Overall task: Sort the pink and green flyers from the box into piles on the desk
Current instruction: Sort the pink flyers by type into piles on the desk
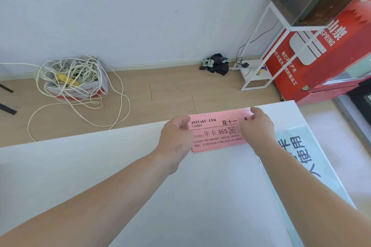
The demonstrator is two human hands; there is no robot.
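Step in hand: placing a pink sheet.

- The pink flyer (216, 136) sits at the far edge of the white desk (130, 176), printed side up, with its text facing us. Its top edge reaches the desk's far rim. We cannot tell whether it lies flat or is held just above the surface, nor whether it is one sheet or several.
- The left hand (176, 136) pinches the flyer's left edge, thumb on top.
- The right hand (260, 125) grips the upper right corner, fingers curled over the paper.
- No green flyer and no flyer box are in view. The cardboard box (94, 86) on the floor holds only a tangle of cord (80, 70).
- A printed sign (297, 156) lies on the desk just right of the flyer, partly under the right forearm.

Judgement: we read this as the start of the pink pile, early in the sort.

Next move calls for setting the sheet down square and letting go with both hands. Room should be left beside it for a separate green pile, clear of the sign.
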